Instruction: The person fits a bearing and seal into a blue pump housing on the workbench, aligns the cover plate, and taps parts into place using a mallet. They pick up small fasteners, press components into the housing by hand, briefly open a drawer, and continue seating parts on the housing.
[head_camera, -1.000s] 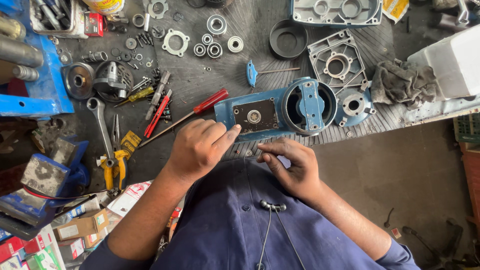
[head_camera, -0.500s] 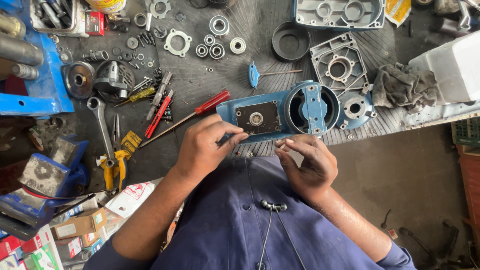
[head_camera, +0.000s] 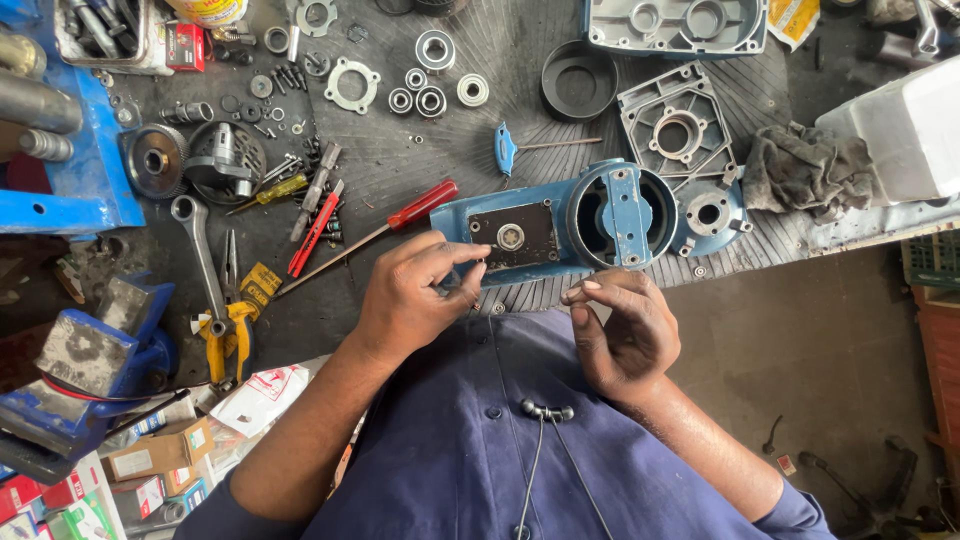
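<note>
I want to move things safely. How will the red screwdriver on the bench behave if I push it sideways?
The red screwdriver would probably roll, since its handle and long shaft look round. It seems stiff and fairly light. The bench looks greasy, so it may also slide.

There is a single view, from a camera worn on the person's head, facing almost straight down. It sits close above the blue housing (head_camera: 570, 225) at the near edge of the worktop (head_camera: 400, 180). Nearer the wearer than the housing, both forearms and a dark blue shirt fill the lower part of the picture. Beyond the housing the worktop runs to the top edge. Right of it, bare floor (head_camera: 820, 350) shows below the worktop's edge.
</note>
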